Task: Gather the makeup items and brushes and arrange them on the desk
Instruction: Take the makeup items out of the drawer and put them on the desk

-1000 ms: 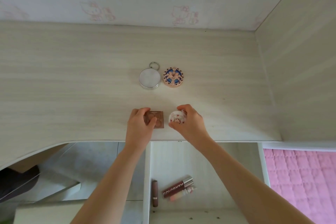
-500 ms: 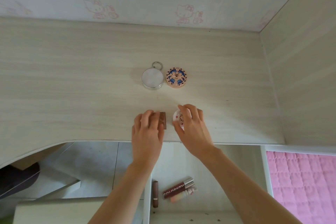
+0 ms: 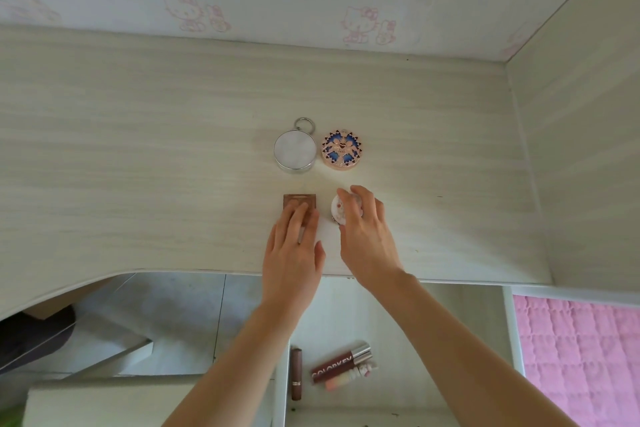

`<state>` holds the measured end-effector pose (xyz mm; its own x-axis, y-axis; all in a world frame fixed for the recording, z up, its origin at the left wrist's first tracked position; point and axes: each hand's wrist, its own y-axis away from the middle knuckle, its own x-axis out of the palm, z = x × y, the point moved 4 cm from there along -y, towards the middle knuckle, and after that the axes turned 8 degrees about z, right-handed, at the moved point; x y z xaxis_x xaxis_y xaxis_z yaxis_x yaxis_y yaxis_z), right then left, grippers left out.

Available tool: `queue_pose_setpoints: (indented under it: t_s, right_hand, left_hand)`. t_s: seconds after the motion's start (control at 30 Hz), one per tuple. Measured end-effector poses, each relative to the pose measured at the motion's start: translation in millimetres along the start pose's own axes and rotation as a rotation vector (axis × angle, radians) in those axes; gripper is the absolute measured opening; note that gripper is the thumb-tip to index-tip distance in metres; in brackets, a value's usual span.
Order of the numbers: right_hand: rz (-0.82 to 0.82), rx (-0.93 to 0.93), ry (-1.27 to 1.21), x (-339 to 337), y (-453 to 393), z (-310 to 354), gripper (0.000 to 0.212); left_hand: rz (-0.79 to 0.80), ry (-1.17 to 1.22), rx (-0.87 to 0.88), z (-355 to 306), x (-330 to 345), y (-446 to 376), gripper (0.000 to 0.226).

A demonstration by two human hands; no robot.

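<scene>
From the head view, your left hand (image 3: 292, 253) lies flat with straight fingers (image 3: 296, 217) resting on the brown square compact (image 3: 300, 202), which sits near the front edge of the surface (image 3: 138, 156). Your right hand (image 3: 363, 236) has its fingers curled over the small round white pot (image 3: 337, 211), just beside the square compact and also near the front edge. Toward the middle of the surface stand the round silver compact with a ring (image 3: 295, 151) and, just beside it, the round pink compact with a blue pattern (image 3: 341, 149).

Both front pieces look light, stiff and smooth, so they will likely slide under a flat push; take the square compact by its two side edges, and the pot round its rim, since a lid may come loose and pressed powder cracks if dropped.

Below the front edge, in an open drawer (image 3: 450, 322), a brown lipstick (image 3: 296, 374), a dark red lip gloss tube (image 3: 341, 362) and a pale pink tube (image 3: 349, 377) lie waiting. These are round and will probably roll; pinch each at mid-length.
</scene>
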<state>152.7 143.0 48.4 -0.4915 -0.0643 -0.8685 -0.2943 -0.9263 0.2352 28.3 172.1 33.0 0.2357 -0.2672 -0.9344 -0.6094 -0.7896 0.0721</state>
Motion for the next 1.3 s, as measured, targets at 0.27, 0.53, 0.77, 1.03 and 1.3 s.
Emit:
queue_pose_setpoints:
  t_s: [0.27,0.53,0.77,1.03,1.3]
  right_hand:
    - [0.012,-0.049,0.022,-4.7,-22.9,6.6,0.060]
    - [0.000,-0.073,-0.027,-8.5,-1.6,4.2,0.063]
    - [-0.003,-0.098,-0.060,-5.9,73.5,-6.8,0.054]
    - [0.070,-0.140,-0.083,38.6,168.7,-35.5,0.051]
    - [0.364,-0.079,0.040,121.7,200.7,-79.5,0.047]
  left_hand:
    - [0.038,0.046,-0.021,5.7,-3.5,-21.1,0.054]
    - [0.031,0.065,-0.026,-3.2,-6.2,-7.2,0.060]
    - [-0.012,0.127,-0.041,-24.3,0.3,55.9,0.047]
    - [0.189,0.139,-0.172,-36.2,49.2,143.2,0.037]
    - [0.621,0.276,-0.534,-21.2,121.1,188.4,0.037]
